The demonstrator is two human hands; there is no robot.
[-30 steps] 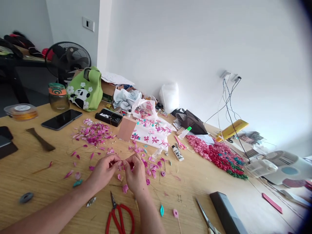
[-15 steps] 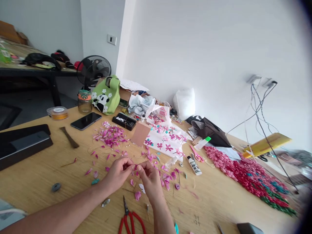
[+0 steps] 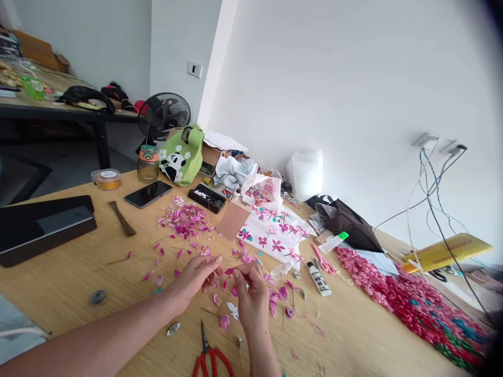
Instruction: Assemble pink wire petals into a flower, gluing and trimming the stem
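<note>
At a wooden table (image 3: 74, 293), a person is working with a small pink petal (image 3: 229, 271), which is sitting between the two hands, near the middle of the scene. Judging by what is showing, part of the work is looking done: several flowers (image 3: 277, 245) are lying on a white sheet (image 3: 293, 241) at the far side, while a heap of loose petals (image 3: 187, 221) is waiting to the far left, and single ones are scattering the wood around the hands. The piece in hand is looking unfinished. The right hand (image 3: 251, 293) is reaching forward from the near edge, wrist bent inward, thumb and forefinger closing tightly on the petal. The left hand (image 3: 194, 277) is stretching in from the near left, palm turning inward, fingers curving loosely and standing just beside the petal; whether it is gripping anything fine, one cannot tell. Red-handled pliers (image 3: 206, 348) are resting nearby, untouched.
</note>
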